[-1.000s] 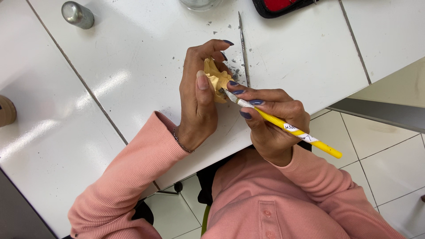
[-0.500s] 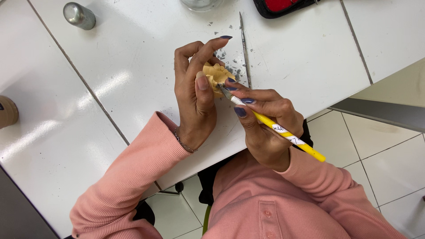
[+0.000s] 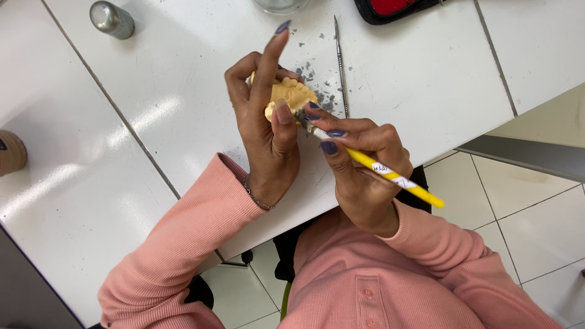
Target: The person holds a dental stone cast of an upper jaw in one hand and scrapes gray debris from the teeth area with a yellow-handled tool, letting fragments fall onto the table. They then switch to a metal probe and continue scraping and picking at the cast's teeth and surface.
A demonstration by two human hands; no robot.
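Above the white table's (image 3: 426,79) near edge, the left hand (image 3: 265,131) cups a yellow dental cast (image 3: 291,96) while the right hand (image 3: 359,161) pinches a yellow-handled tool (image 3: 378,169), its long axis slanting up-left, tip at the cast's right side.

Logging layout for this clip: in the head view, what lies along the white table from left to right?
Brown object at the left edge → small metal cylinder → left hand holding the yellow dental cast → thin metal instrument → right hand holding the yellow-handled tool.
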